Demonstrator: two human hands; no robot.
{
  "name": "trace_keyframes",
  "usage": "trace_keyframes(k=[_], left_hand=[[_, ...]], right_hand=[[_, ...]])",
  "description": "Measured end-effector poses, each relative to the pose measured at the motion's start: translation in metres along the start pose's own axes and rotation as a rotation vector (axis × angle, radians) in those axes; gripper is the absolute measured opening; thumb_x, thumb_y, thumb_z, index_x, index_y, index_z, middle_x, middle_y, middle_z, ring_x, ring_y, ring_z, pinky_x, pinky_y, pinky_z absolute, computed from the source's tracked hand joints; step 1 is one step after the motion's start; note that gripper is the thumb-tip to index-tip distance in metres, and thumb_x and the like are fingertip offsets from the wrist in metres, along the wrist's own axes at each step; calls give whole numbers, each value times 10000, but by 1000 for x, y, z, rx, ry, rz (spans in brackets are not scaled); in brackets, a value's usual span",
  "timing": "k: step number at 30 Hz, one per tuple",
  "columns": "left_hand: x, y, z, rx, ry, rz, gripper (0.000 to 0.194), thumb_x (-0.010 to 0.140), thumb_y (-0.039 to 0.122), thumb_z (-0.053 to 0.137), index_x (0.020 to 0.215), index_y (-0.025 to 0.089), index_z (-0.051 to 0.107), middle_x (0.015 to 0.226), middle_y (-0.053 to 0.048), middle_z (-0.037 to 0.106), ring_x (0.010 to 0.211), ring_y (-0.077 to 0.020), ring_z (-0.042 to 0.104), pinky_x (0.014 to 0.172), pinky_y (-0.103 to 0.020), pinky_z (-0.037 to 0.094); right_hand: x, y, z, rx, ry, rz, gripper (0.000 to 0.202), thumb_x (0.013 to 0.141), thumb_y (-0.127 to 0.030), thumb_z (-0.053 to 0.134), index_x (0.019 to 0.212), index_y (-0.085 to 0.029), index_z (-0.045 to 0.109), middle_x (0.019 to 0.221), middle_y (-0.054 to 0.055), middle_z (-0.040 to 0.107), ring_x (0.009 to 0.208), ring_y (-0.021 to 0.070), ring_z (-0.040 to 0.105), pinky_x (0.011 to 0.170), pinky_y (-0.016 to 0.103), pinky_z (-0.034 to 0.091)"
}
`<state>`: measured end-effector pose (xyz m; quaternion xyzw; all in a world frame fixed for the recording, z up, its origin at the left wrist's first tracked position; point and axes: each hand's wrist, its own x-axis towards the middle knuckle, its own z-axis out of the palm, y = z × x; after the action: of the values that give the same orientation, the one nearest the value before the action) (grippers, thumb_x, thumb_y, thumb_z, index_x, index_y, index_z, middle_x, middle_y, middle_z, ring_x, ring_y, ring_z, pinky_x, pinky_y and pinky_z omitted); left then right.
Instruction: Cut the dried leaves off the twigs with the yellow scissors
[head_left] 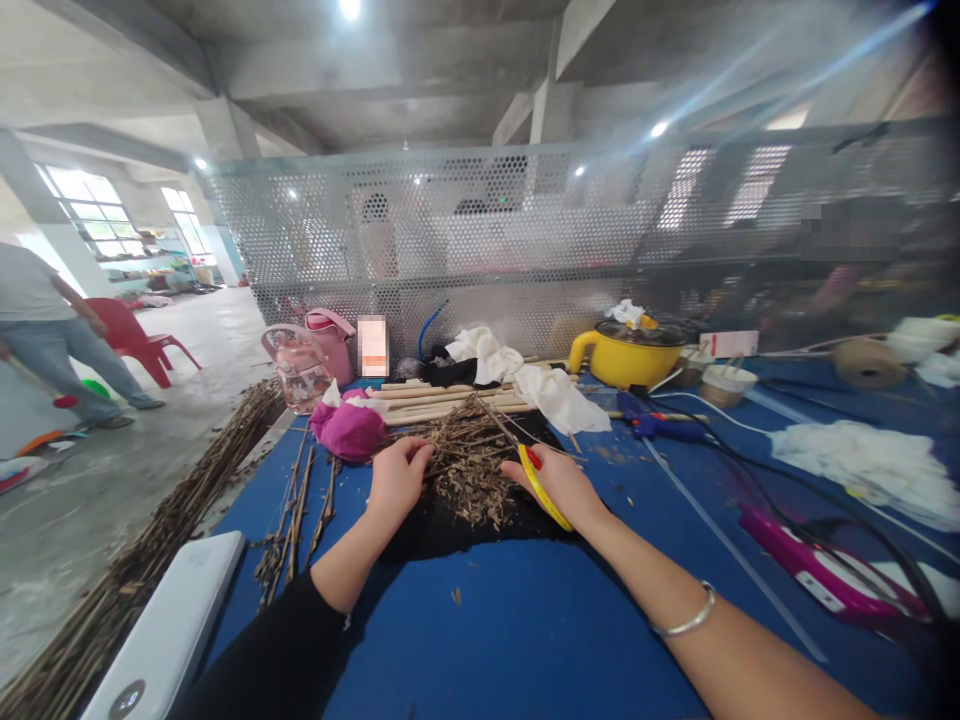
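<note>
My right hand (566, 485) is closed around scissors with a yellow and red handle (546, 500), whose blades point away over a heap of dry brown plant bits (476, 485). The heap lies on a black cloth (442, 540) on the blue table (480, 640). At the left edge of the heap is my left hand (397, 478), thumb and fingers pinched together; what they hold, if anything, is too small to make out. Several dry stalks (300, 500) lie on the table left of that hand.
Behind the heap are wooden sticks (442, 402), white cloth (562, 398) and a magenta bundle (349, 428). A yellow pot (634, 358), a blue glue gun (664, 425) and cables are to the right. A white power bank (169, 625) sits front left; a person (45, 320) stands beyond.
</note>
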<state>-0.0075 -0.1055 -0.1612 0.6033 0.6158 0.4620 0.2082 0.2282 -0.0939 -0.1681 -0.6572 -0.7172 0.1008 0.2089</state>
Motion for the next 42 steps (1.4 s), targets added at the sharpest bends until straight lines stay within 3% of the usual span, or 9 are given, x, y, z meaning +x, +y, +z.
trace_keyframes(k=[4, 9, 14, 21, 29, 36, 42], left_hand=[[0, 5, 7, -459, -65, -256, 266, 671, 394, 618, 735, 137, 627, 609, -1, 602, 502, -92, 500, 521, -218, 417], [-6, 12, 12, -823, -118, -347, 375, 547, 446, 714, 705, 137, 572, 592, 39, 549, 491, -51, 471, 532, -187, 415], [-12, 16, 15, -765, -195, -249, 345, 589, 424, 692, 744, 134, 591, 612, 29, 550, 557, -73, 495, 577, -200, 430], [-10, 9, 13, -393, -107, -82, 229, 715, 342, 567, 798, 139, 629, 634, 1, 597, 564, -108, 522, 589, -223, 426], [-7, -3, 13, -260, -59, -24, 207, 735, 273, 540, 851, 166, 674, 747, -42, 669, 660, -160, 595, 665, -266, 464], [-5, -3, 13, -326, -1, -122, 181, 702, 266, 593, 808, 155, 689, 710, -34, 672, 628, -149, 594, 654, -270, 475], [-2, 8, 14, -874, 48, -440, 129, 661, 172, 669, 778, 121, 651, 718, -8, 636, 585, -61, 555, 643, -209, 485]], right_hand=[[-3, -6, -7, -26, -27, 7, 442, 726, -650, 464, 693, -211, 493, 664, 42, 601, 648, 186, 569, 510, 230, 274], [-20, -22, -18, -8, -106, -126, 446, 728, -634, 490, 836, -202, 513, 690, 41, 596, 602, 164, 547, 513, 228, 276], [-27, -28, -21, 23, -158, -224, 451, 738, -644, 464, 788, -198, 510, 664, 26, 575, 567, 141, 506, 515, 221, 284], [-19, -20, -30, -80, -207, -176, 563, 718, -726, 368, 594, -199, 520, 550, 20, 528, 463, 114, 416, 453, 235, 232], [-18, -15, -30, -83, -246, -177, 633, 663, -766, 391, 519, -173, 557, 474, 14, 502, 434, 93, 351, 429, 238, 204], [-15, -14, -31, -113, -306, -150, 606, 652, -751, 427, 478, -180, 531, 465, 17, 492, 429, 105, 366, 428, 243, 215], [-15, -14, -27, -4, -152, -129, 493, 719, -679, 431, 692, -200, 542, 598, 8, 558, 513, 125, 458, 491, 232, 261]])
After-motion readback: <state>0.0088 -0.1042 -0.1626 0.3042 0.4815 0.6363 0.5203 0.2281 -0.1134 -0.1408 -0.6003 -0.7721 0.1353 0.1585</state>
